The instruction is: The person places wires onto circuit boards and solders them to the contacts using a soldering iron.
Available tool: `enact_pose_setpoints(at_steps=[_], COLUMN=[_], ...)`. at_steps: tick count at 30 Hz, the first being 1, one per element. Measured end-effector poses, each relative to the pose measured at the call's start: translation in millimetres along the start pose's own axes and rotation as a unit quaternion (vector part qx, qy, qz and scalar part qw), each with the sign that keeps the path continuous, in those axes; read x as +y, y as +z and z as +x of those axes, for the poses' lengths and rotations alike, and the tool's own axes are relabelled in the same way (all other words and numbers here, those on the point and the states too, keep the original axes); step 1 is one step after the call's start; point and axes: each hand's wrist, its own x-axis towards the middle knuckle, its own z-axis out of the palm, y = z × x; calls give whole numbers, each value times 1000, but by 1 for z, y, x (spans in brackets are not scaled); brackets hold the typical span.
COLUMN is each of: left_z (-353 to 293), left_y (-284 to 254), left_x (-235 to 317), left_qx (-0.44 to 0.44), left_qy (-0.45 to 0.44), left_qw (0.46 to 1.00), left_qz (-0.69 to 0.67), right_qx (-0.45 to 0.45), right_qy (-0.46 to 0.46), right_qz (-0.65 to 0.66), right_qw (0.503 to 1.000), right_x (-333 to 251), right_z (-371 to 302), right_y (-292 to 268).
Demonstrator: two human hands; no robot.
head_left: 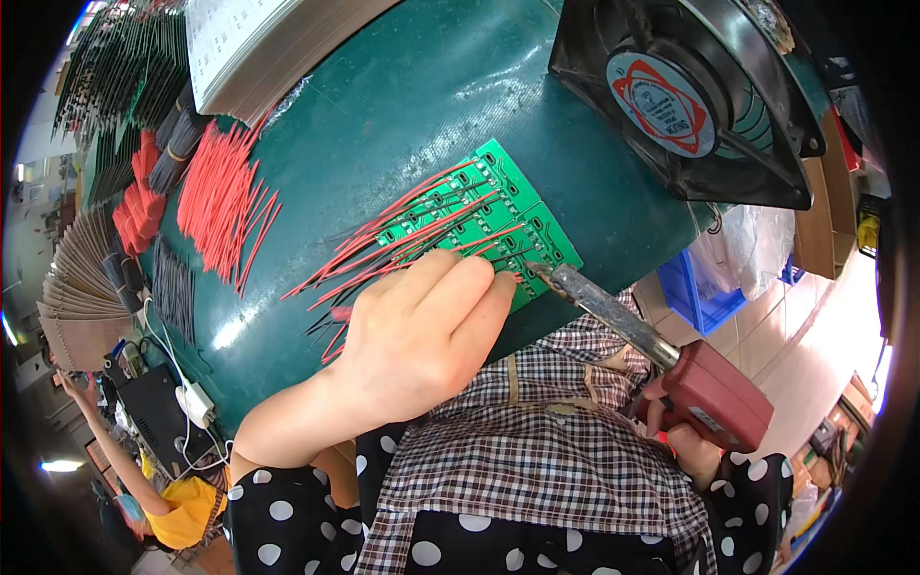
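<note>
A green circuit board panel (508, 196) lies on the dark green mat, with several red and black wires (383, 244) fanning off its left side. My left hand (422, 331) rests over the panel's near edge, fingertips pinching a wire against the board. My right hand (685, 436) grips the red handle of a soldering iron (714, 388). The iron's metal tip (541, 270) touches the board right beside my left fingertips.
A black square fan (690, 91) stands at the back right. Loose red wires (225, 196) and black wires (174, 287) lie at the left, with stacked boards (259, 48) behind. A power strip (196, 402) sits lower left. Another person (163, 498) works at the far lower left.
</note>
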Motion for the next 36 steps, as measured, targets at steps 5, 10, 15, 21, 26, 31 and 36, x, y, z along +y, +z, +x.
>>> enact_pose_setpoints(at_steps=[5, 10, 15, 21, 26, 31, 36], left_z=[-1, -1, -2, -1, -2, 0, 0], left_y=[-3, -1, -3, -2, -1, -1, -1], left_x=[0, -1, -1, 0, -1, 0, 1], left_qx=[-12, -11, -14, -19, -13, -13, -13], left_qy=[-6, 2, -6, -9, -8, -12, -10], left_qw=[1000, 1000, 1000, 1000, 1000, 1000, 1000], left_qz=[1, -5, -2, 0, 0, 2, 10], right_qx=[38, 29, 32, 15, 18, 43, 56], right_qy=[7, -58, -51, -108, -258, 49, -54], right_qz=[-216, -264, -293, -159, -118, 322, -91], right_qw=[976, 962, 954, 981, 959, 944, 993], right_x=[27, 25, 37, 23, 16, 14, -7], right_z=[-9, -9, -10, -2, 9, 1, 5], right_y=[0, -3, -1, -3, 0, 6, 8])
